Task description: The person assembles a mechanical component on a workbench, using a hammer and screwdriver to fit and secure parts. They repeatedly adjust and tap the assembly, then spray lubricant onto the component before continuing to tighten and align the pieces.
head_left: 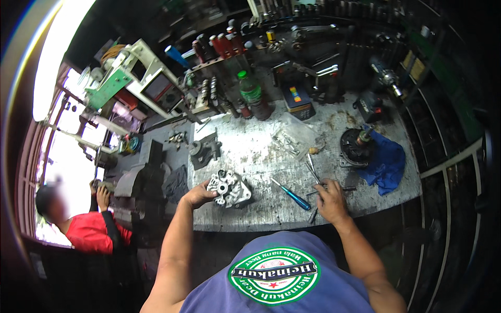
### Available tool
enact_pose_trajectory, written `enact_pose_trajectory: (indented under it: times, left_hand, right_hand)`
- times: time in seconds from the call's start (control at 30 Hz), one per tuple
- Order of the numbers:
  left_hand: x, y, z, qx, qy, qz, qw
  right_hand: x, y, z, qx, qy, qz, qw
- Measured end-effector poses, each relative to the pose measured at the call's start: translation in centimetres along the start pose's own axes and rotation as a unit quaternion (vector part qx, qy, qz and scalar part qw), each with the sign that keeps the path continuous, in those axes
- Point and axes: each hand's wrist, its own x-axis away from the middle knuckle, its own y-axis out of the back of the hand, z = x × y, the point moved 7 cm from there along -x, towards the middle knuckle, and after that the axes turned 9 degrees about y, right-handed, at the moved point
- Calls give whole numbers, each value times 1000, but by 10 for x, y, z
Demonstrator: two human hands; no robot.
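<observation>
My left hand (199, 194) grips the left side of a silver cast-metal housing (235, 192) with a round hole in its face, standing near the bench's front edge. To the right, my right hand (331, 201) reaches down with bent fingers among slim metal tools on the bench. Whatever is between those fingers is too small to make out. A metal tool with a long shaft (310, 166) slopes up from beside its fingertips. A screwdriver with a translucent blue handle (295, 197) lies just left of this hand, its tip toward the housing.
Behind the hands lies a clear plastic bag of small parts (292, 138). A dark round motor part (357, 148) sits by a blue cloth (387, 161) at right. A green-capped bottle (251, 96) stands behind. At left, a person in red (94, 232) works near a vise (136, 182).
</observation>
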Motion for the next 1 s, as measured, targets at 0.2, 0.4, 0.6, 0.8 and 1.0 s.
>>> enact_pose_trajectory:
  times: [0.2,0.4,0.6,0.8,1.0]
  left_hand:
    - [-37,-2,-50,-151,30,113,982]
    - [-35,-25,-44,-82,-135,-18,987]
    - [46,-87,26,-78,-278,-268,919]
    - [62,-130,30,-258,-202,-397,857]
    - [57,-125,25,-268,-179,-380,867]
  right_hand:
    - [-18,-25,35,-84,-18,15,996]
    - [-107,-61,-3,-17,-96,24,995]
    - [-217,-125,-42,53,-87,69,992]
    - [-259,-173,-58,85,-198,195,957]
    - [-252,-164,-61,38,-187,134,972]
